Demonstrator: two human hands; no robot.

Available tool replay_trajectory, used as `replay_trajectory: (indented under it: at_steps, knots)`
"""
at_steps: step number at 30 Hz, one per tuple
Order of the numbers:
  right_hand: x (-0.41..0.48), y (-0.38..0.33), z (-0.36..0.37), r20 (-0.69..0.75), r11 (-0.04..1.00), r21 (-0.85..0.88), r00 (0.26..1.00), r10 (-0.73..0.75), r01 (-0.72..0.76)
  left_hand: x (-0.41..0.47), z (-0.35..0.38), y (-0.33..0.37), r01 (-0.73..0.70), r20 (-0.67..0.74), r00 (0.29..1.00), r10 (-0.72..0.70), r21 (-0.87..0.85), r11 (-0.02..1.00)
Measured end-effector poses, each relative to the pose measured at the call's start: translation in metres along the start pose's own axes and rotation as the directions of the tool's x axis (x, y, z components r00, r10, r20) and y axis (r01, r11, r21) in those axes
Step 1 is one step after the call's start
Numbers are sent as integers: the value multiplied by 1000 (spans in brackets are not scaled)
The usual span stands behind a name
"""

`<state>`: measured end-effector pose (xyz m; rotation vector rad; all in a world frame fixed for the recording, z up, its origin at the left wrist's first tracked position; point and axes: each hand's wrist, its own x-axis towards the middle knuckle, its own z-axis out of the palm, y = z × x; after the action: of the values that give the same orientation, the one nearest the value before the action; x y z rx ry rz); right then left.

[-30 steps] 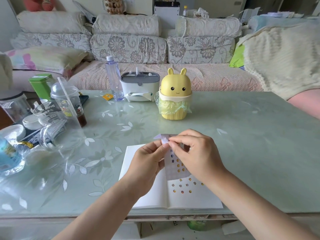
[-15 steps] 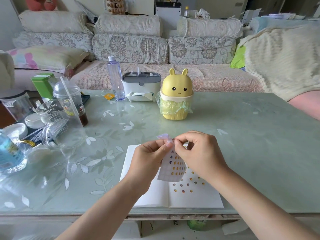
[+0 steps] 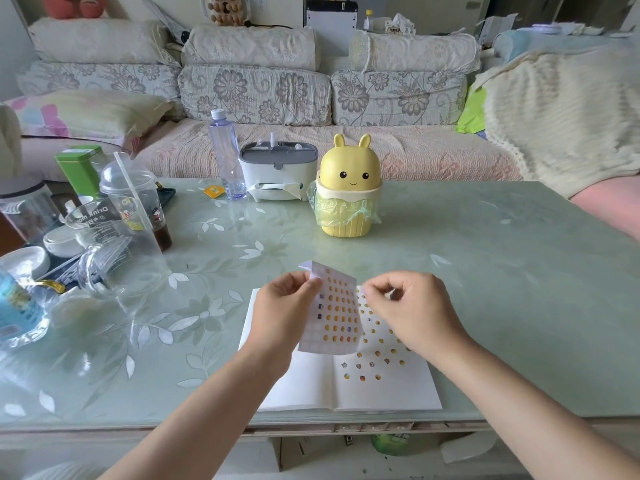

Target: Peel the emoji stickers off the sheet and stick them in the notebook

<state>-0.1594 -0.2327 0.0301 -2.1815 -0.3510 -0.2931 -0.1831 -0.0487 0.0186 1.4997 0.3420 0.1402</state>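
Observation:
An open white notebook (image 3: 311, 386) lies flat at the table's near edge, with several small emoji stickers (image 3: 377, 355) stuck on its right page. My left hand (image 3: 284, 306) pinches the top left corner of the sticker sheet (image 3: 334, 313) and holds it upright above the notebook; rows of yellow emoji face me. My right hand (image 3: 408, 306) is just right of the sheet, apart from it, thumb and forefinger pinched together. Whether a sticker sits between those fingertips is too small to tell.
A yellow bunny-shaped bin (image 3: 348, 192) stands beyond the notebook, with a tissue box (image 3: 277, 171) and water bottle (image 3: 227, 157) behind it. Plastic cups (image 3: 117, 237), jars and a green tin (image 3: 79, 171) crowd the left side. A sofa runs along the table's far edge.
My right hand has pulled away from the sheet's top corner to the right. The sheet, earlier bent between both hands, now hangs flatter from my left hand alone.

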Motion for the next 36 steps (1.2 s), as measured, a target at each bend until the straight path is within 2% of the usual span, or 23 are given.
replay_trajectory:
  at_steps: [2, 3, 7, 9, 12, 14, 17, 19, 21, 23, 26, 33, 36]
  knots:
    - [-12, 18, -8, 67, 924, -291, 969, -239, 248, 4, -2, 1, 3, -44, 999, -3, 1, 1000]
    - [-19, 28, -12, 135, 876, -352, 944, -302, 331, 5, -1, 1, 0, -55, 999, 0, 0, 1000]
    - [-41, 59, -20, 376, 710, -466, 845, -381, 528, 5, 9, 3, -9, -54, 999, 8, -9, 1000]
    - [-49, 64, -21, 447, 654, -499, 815, -368, 569, 1, 17, 3, -14, -42, 999, 14, -7, 1000]
    - [-56, 64, -28, 504, 640, -488, 790, -348, 593, -3, 25, 2, -8, -25, 1000, 8, 11, 1000]
    - [-60, 61, -35, 516, 664, -475, 794, -320, 577, -5, 29, 2, -1, -10, 1000, 2, 11, 1000]
    - [-62, 54, -41, 519, 760, -456, 832, -197, 464, -6, 33, 2, 12, 15, 1000, -12, -9, 1000]
    - [-59, 51, -45, 468, 840, -396, 869, -163, 371, -5, 35, 1, 19, 36, 999, -18, -31, 999]
    - [-51, 46, -46, 320, 899, -309, 924, -208, 310, -5, 38, -1, 36, 66, 997, -31, -75, 997]
    - [-42, 41, -45, 166, 932, -237, 957, -238, 273, -6, 41, -2, 62, 107, 993, -49, -116, 991]
    - [-28, 29, -39, 20, 959, -176, 975, -223, 224, -10, 45, -2, 84, 213, 976, -45, -175, 981]
    - [-4, 11, -12, -98, 980, -166, 987, -129, 111, -16, 44, 2, 116, 364, 931, -6, -281, 953]
    - [0, 5, -3, -124, 984, -158, 987, -103, 83, -15, 38, 3, 140, 382, 924, -30, -261, 955]
